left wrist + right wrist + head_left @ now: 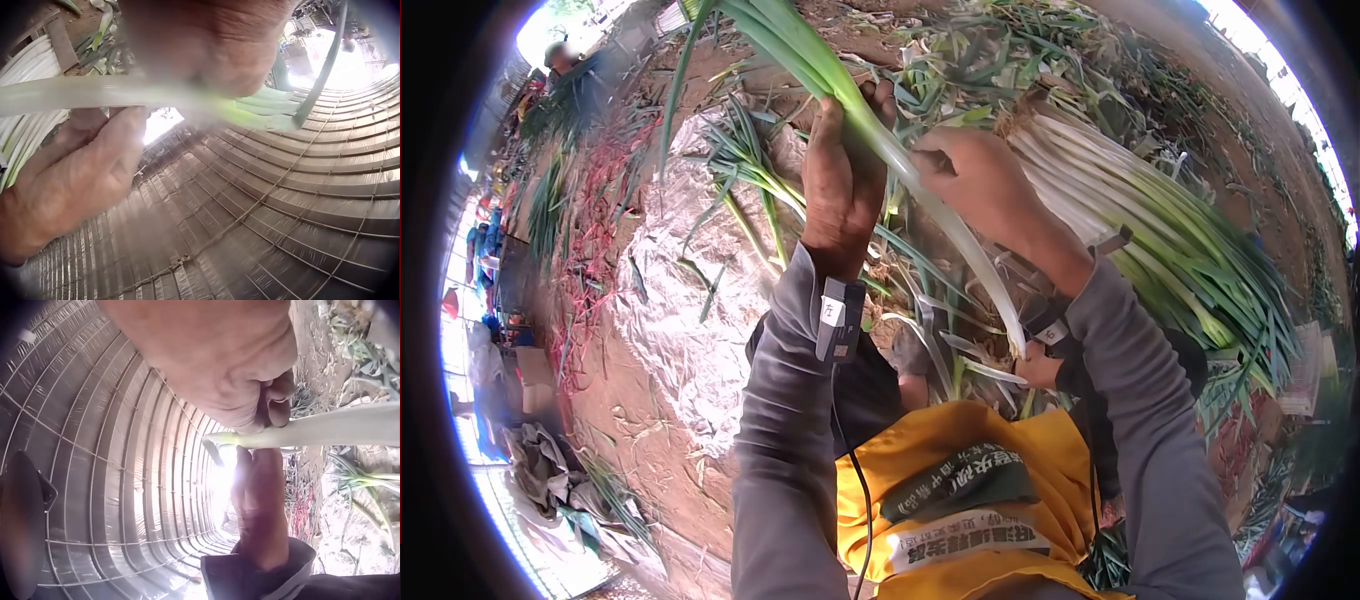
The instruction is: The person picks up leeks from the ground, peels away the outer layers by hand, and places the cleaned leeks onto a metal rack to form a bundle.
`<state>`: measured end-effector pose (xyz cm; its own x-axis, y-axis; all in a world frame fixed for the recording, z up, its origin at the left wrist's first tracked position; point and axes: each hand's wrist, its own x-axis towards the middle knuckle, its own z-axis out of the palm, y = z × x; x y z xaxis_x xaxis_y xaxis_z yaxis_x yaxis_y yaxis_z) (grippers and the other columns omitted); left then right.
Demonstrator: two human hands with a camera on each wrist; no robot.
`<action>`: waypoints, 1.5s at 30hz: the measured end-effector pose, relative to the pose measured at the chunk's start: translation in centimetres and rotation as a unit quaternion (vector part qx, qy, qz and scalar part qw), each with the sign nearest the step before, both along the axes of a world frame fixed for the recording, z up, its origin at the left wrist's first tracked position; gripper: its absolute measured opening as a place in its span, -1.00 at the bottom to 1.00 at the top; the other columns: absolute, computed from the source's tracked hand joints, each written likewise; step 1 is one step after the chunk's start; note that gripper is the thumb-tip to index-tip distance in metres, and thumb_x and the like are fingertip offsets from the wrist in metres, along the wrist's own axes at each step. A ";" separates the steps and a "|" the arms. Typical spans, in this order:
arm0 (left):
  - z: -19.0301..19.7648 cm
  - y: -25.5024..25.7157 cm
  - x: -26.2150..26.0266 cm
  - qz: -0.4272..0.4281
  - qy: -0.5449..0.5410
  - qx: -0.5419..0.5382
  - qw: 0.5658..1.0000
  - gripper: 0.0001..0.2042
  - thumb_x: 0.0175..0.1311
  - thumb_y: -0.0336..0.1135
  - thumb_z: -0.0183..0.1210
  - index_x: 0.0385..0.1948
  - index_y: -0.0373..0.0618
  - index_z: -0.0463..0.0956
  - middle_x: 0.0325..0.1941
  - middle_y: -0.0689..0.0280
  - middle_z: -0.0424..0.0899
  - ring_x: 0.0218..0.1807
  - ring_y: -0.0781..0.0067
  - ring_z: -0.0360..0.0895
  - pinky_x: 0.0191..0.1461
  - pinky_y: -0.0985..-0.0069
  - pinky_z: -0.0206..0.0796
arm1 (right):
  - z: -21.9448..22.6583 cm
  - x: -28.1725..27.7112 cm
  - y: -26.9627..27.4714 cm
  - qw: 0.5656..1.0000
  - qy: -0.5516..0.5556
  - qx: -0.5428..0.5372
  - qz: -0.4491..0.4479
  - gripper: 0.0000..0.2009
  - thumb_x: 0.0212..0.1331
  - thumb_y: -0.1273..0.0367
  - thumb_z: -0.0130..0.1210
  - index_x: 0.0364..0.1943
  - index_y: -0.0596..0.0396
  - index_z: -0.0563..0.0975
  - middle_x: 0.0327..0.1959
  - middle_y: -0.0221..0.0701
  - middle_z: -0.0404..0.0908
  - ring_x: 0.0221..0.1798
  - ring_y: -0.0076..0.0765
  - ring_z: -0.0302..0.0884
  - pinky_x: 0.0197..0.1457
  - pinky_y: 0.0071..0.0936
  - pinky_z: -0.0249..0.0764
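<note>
A long green onion (960, 235) slants across the head view, leaves at the top and root end pointing down toward the lap. My left hand (843, 180) grips it where the green leaves meet the white shaft. Just below, my right hand (985, 180) has its fingers curled against the white shaft. In the right wrist view, the right fingertips (278, 412) meet the stalk close to the left hand. From the left wrist, the right hand (87, 169) shows with thumb and finger right at the shaft, their tips partly hidden behind it.
A large bundle of green onions (1140, 220) lies on the right. Torn leaves (960, 60) cover the ground ahead. To the left is a crumpled whitish sheet (690, 300) with a few thin onions (750, 160) on it and red strings (595, 280) beyond. Another person (575, 80) is far left.
</note>
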<state>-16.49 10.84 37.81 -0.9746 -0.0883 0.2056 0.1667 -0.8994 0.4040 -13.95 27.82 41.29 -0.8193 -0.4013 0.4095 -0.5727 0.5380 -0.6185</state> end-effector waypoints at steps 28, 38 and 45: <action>0.7 2.5 1.7 0.090 -0.005 -0.226 0.970 -0.67 0.47 -0.17 0.25 0.02 -0.26 0.57 -0.14 0.33 0.68 -0.15 0.54 0.62 -0.03 0.53 0.51 | -0.8 2.0 1.0 0.960 -0.149 -0.237 0.017 -0.59 0.37 0.17 0.27 -0.06 0.35 0.61 -0.28 -0.20 0.70 -0.28 -0.52 0.60 -0.19 -0.39 0.49; 0.0 2.7 1.4 0.144 -0.040 -0.293 0.944 -0.65 0.57 -0.17 0.05 0.03 -0.35 0.56 -0.25 0.32 0.65 -0.27 0.59 0.57 -0.12 0.58 0.48 | -2.1 2.0 0.7 0.984 -0.035 -0.167 -0.049 -0.63 0.37 0.20 0.25 0.01 0.27 0.61 -0.26 -0.05 0.70 -0.27 -0.10 0.68 -0.14 -0.27 0.51; 0.8 2.9 2.1 0.144 -0.010 -0.300 0.943 -0.68 0.55 -0.31 0.03 0.13 -0.40 0.51 -0.21 0.25 0.66 -0.17 0.56 0.61 -0.03 0.54 0.54 | -1.5 2.5 1.0 0.990 -0.006 -0.076 -0.122 -0.62 0.34 0.18 0.26 0.05 0.20 0.61 -0.14 -0.05 0.71 -0.14 0.13 0.67 -0.08 -0.12 0.51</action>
